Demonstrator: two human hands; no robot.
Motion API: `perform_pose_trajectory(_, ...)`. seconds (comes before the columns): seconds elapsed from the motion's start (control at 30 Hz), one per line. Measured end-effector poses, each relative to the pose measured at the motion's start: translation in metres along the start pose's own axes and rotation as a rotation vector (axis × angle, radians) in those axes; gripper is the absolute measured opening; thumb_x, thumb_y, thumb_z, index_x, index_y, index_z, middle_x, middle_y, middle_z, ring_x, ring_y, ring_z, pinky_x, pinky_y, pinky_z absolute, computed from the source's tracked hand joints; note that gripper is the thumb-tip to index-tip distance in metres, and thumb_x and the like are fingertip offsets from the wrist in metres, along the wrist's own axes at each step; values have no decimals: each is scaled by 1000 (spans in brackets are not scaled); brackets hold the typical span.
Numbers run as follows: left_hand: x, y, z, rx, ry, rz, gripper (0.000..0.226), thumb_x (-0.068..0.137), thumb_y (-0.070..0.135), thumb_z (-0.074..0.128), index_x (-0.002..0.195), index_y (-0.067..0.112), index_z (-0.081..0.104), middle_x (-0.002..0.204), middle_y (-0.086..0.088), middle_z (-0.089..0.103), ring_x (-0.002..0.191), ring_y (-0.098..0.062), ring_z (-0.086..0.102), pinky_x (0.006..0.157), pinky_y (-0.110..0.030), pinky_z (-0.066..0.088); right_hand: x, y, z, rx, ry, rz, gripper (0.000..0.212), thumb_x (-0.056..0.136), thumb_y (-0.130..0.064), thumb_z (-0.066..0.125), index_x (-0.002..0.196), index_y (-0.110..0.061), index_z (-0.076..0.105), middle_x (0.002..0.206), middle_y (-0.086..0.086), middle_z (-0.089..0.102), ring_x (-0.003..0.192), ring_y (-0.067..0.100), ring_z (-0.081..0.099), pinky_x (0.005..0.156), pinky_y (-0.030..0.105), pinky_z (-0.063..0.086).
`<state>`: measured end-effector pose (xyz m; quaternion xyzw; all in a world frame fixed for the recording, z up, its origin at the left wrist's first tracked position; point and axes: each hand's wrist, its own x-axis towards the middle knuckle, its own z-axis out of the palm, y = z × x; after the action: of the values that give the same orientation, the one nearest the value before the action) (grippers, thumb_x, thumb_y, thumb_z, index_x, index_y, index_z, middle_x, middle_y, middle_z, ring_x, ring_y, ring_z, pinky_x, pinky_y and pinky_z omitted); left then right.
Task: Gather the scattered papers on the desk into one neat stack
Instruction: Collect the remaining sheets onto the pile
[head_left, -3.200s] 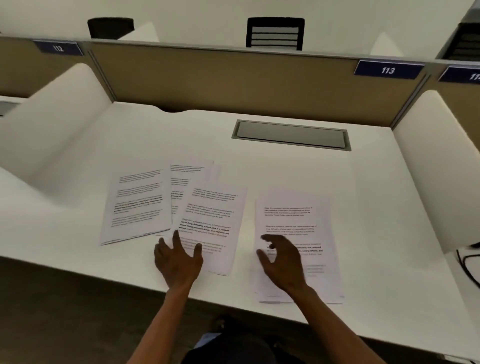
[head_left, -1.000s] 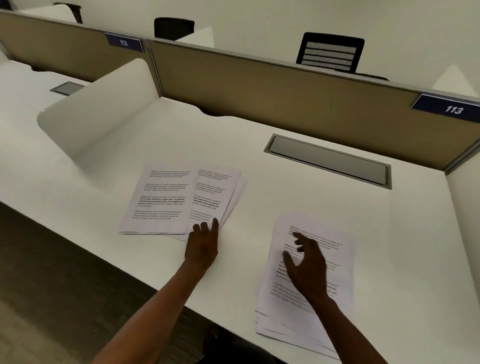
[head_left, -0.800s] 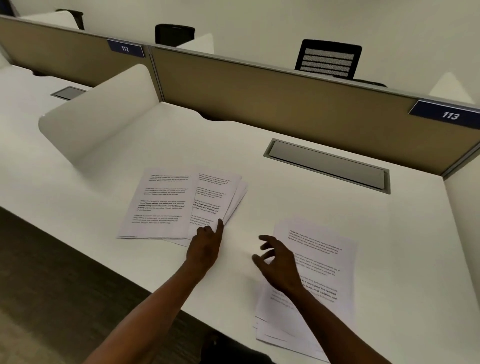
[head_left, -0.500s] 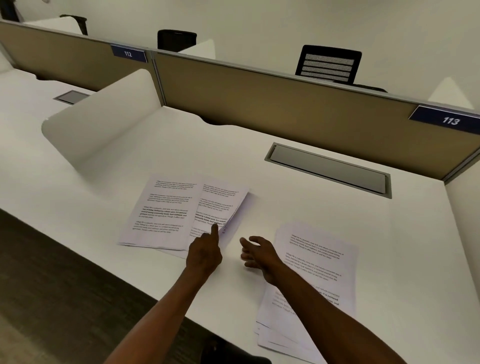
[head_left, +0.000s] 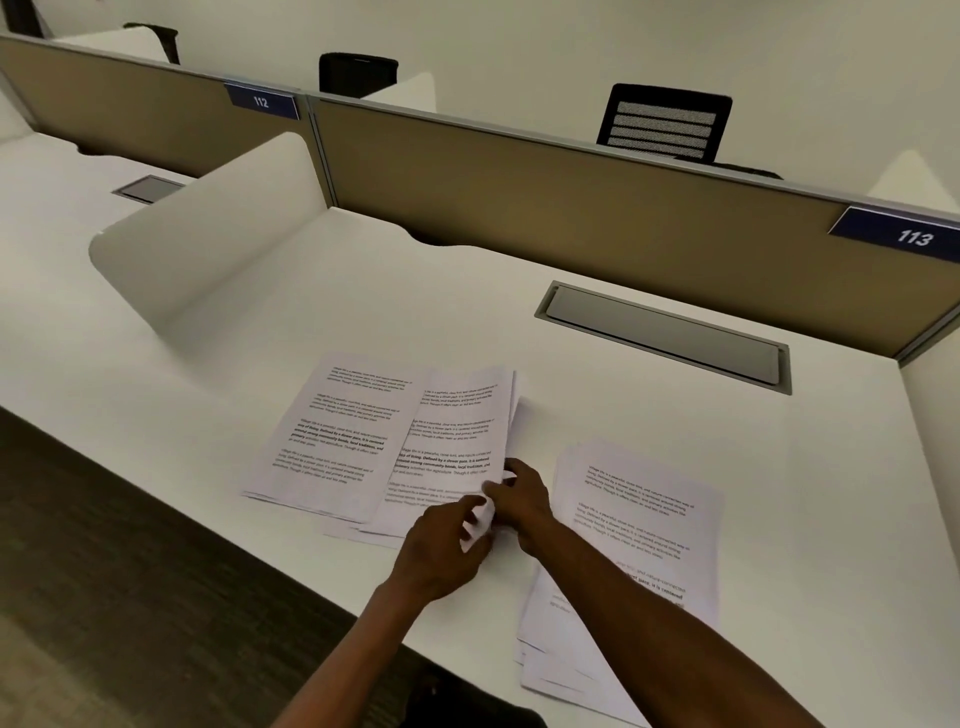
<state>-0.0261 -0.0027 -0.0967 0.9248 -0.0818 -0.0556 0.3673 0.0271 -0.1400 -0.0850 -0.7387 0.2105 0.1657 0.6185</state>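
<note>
Change since the earlier frames: the right hand (head_left: 522, 496) has left the right pile and crossed to the middle papers, where it now meets the left hand; the right edge of those sheets, flat before, now lifts off the desk.

Landmark: grey cable hatch (head_left: 665, 338) set in the white desk (head_left: 363, 291).

- White curved side divider (head_left: 208, 228), far left of the hatch, standing upright on the desk.
- Blue plate reading "112" (head_left: 261, 101), on the tan back partition (head_left: 571, 208), up and well left of the hatch.
- Left sheet (head_left: 337, 436), printed text with some bold lines, too small to read; lies flat, below and left of the hatch, overlapping the next item.
- Middle papers (head_left: 457, 441), several sheets fanned, below-left of the hatch, right edge raised.
- Left hand (head_left: 441, 551), below the hatch near the front edge of the desk, fingers closed on the lower right corner of the middle papers.
- Right hand, just beside the left, pinching the same edge.
- Right pile (head_left: 634, 545), loosely squared sheets directly below the hatch, partly under the right forearm.
- Black mesh chair back (head_left: 665, 124), behind the partition above the hatch.
- Blue plate reading "113" (head_left: 909, 236), right of the hatch.
</note>
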Motion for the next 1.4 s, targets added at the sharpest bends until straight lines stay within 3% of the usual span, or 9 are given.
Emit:
perform_pose_trajectory(0.13,1,-10,-12,-99,118,-76,62,77,68,62,125,29,61,117,10,69,98,-2,64,87,-30,57,-9,-2,-14,-100,54,-116,43,88,-8,59,130,-17,57,123,6,66,102,20,62,88,30,53)
perform_pose_trajectory(0.3,10,-50,-47,38,373,-242,53,86,43,67,133,20,55,135,-4,57,128,-24,49,105,-39,42,-19,1,-62,56,96,-150,39,89,-6,61,126,-20,62,118,2,68,101,21,65,93,41,54)
perform_pose_trajectory(0.47,18,-94,-60,257,219,-420,64,83,45,68,138,17,49,142,-13,50,131,-35,44,104,-51,43,-41,13,-134,292,169,-96,36,90,3,60,122,-13,63,119,9,69,106,30,66,97,49,52)
perform_pose_trajectory(0.73,17,-44,-39,158,358,-195,50,86,33,70,132,15,57,137,-11,55,129,-30,46,104,-42,40,-88,49,-203,443,236,-32,35,89,5,60,115,-17,64,115,9,70,100,32,68,72,36,61)
perform_pose_trajectory(0.83,17,29,-26,-370,97,-278,48,88,48,64,130,26,59,123,6,67,107,-13,63,90,-26,49,-99,64,-212,487,206,-6,41,86,5,63,125,-9,61,118,12,69,105,35,67,73,34,62)
perform_pose_trajectory(0.97,17,91,-2,-981,-384,-464,45,92,54,54,128,29,62,118,1,73,107,-23,70,97,-43,54,-107,78,-223,463,209,2,71,59,-19,87,125,-13,62,118,10,71,104,34,69,76,38,61)
perform_pose_trajectory(1.07,21,104,6,-1359,-505,-616,42,97,47,51,127,20,65,125,-13,68,117,-36,64,105,-57,45,-113,91,-235,384,236,-4,46,83,-4,70,127,-13,61,122,11,70,105,33,69,89,46,56)
perform_pose_trajectory(1.27,18,99,47,-983,-517,-547,43,93,2,59,132,18,56,120,-9,71,105,-32,70,92,-56,54,-124,112,-245,231,290,33,39,93,-8,62,129,-20,56,116,5,71,99,27,70,82,43,57)
perform_pose_trajectory(1.4,16,101,65,-876,-370,-596,52,78,-2,77,124,13,60,120,-12,70,96,-28,71,83,-48,59,-126,122,-235,37,432,60,46,80,-30,78,120,-24,57,112,-1,69,99,19,67,87,45,56)
